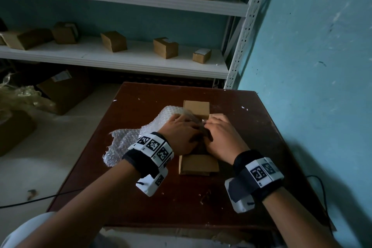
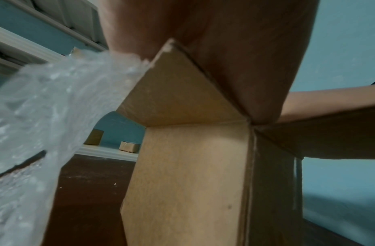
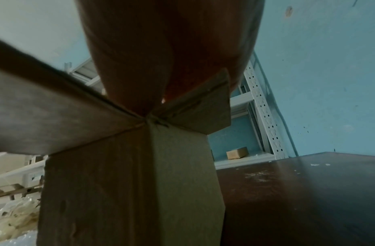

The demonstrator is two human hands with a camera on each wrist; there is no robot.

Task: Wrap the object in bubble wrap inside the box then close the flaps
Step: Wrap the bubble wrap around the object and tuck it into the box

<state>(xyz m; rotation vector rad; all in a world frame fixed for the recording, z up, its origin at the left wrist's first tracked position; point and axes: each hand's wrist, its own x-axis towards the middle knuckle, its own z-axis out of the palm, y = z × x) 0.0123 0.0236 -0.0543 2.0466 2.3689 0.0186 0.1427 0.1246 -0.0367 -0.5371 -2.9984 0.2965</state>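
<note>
A small cardboard box [image 1: 198, 164] [image 2: 193, 183] [image 3: 129, 191] stands on the dark brown table [image 1: 251, 127] with its flaps spread open. Both hands are over its mouth. My left hand [image 1: 181, 133] [image 2: 224, 41] curls its fingers down onto the bubble wrap [image 1: 128, 141] [image 2: 45, 116], which trails out over the left flap onto the table. My right hand [image 1: 219, 135] [image 3: 161, 41] meets it from the right, its fingers bent down on the same wrap. The fingertips and the object inside the box are hidden.
White shelves [image 1: 141, 60] with several small cardboard boxes stand behind the table. A blue wall [image 1: 312, 66] runs close along the right. A larger box [image 1: 64, 90] and crumpled plastic [image 1: 18, 94] lie on the floor at the left. A cable [image 1: 40, 199] crosses the floor.
</note>
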